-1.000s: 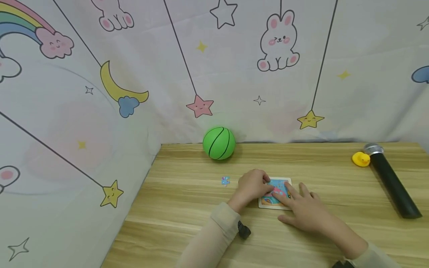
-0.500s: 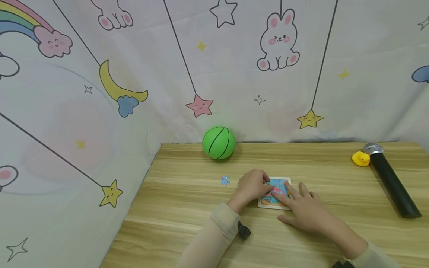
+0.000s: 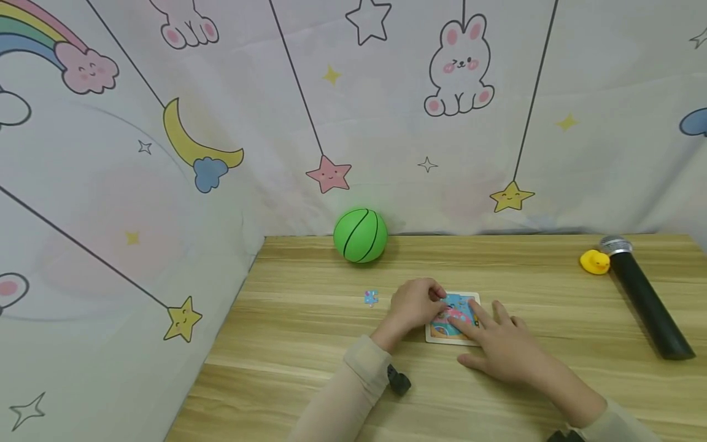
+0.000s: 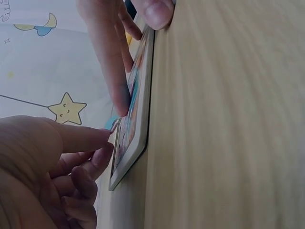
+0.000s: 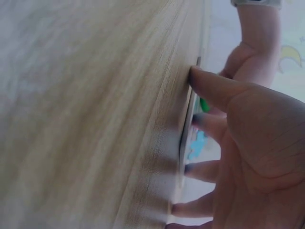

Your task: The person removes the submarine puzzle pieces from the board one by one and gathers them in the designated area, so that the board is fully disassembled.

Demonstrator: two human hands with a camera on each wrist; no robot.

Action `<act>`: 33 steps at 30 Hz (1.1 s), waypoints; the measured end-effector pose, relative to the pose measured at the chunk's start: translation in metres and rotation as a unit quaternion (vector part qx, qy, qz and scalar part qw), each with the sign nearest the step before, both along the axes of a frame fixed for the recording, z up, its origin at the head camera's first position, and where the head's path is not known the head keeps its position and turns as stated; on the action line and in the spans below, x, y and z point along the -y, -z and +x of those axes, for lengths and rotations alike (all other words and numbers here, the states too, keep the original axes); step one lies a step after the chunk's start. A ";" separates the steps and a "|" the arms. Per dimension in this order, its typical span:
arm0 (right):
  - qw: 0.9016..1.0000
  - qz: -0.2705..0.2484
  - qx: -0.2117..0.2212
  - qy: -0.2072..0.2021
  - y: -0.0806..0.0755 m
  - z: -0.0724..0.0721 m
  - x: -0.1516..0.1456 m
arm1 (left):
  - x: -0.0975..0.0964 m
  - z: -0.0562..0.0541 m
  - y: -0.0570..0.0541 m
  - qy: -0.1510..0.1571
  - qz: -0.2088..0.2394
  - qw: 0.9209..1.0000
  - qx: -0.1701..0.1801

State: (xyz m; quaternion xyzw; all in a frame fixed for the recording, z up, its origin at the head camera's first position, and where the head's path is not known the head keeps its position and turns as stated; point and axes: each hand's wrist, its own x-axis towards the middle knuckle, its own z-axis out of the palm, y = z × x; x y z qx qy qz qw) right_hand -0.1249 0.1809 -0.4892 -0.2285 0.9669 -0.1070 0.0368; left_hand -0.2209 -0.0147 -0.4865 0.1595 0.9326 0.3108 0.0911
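A small jigsaw puzzle in a white-edged tray (image 3: 450, 342) lies flat on the table, its picture blue, pink and orange. At its left side my left hand (image 3: 413, 305) pinches a light blue puzzle piece (image 4: 111, 123) between thumb and forefinger, tilted at the tray's edge. My right hand (image 3: 508, 351) is spread from the right, its straight fingertips resting on the puzzle and its thumb on the table by the near edge. Part of the picture is hidden under the fingers. One loose blue puzzle piece (image 3: 371, 298) lies left of the left hand.
A green ball (image 3: 361, 236) stands at the back of the wooden table (image 3: 309, 356). Far right, a yellow rubber duck (image 3: 595, 262) sits beside the head of a black microphone (image 3: 646, 301). A printed cloth (image 3: 386, 123) hangs behind the table.
My left hand has drawn back slightly to the left, lifting the piece and uncovering more of the pink part of the picture. The right hand stays in place.
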 end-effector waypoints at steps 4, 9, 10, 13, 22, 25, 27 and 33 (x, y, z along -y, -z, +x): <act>1.000 0.000 0.004 0.001 0.000 0.000 0.000 | 0.006 -0.001 0.000 0.005 0.050 0.999 0.008; 1.000 0.000 0.012 0.005 0.000 -0.001 0.001 | 0.021 -0.003 -0.002 -0.006 0.088 0.996 0.016; 1.000 0.000 0.013 0.005 0.000 -0.001 0.001 | 0.025 -0.004 -0.002 -0.009 0.094 0.995 0.018; 1.000 0.001 0.014 0.005 -0.001 -0.001 0.002 | 0.039 -0.006 -0.003 -0.017 0.106 0.994 0.021; 1.000 0.003 0.007 0.005 -0.002 0.001 0.002 | 0.083 -0.014 -0.002 -0.053 0.103 0.993 0.018; 1.000 0.001 0.006 0.003 -0.002 0.001 0.002 | 0.098 -0.017 -0.001 -0.064 0.096 0.993 0.020; 1.000 -0.001 0.007 0.004 -0.002 0.001 0.002 | 0.106 -0.018 -0.001 -0.069 0.093 0.993 0.025; 1.000 0.000 0.001 0.004 -0.001 0.001 0.002 | 0.120 -0.020 0.001 -0.077 0.095 0.992 0.032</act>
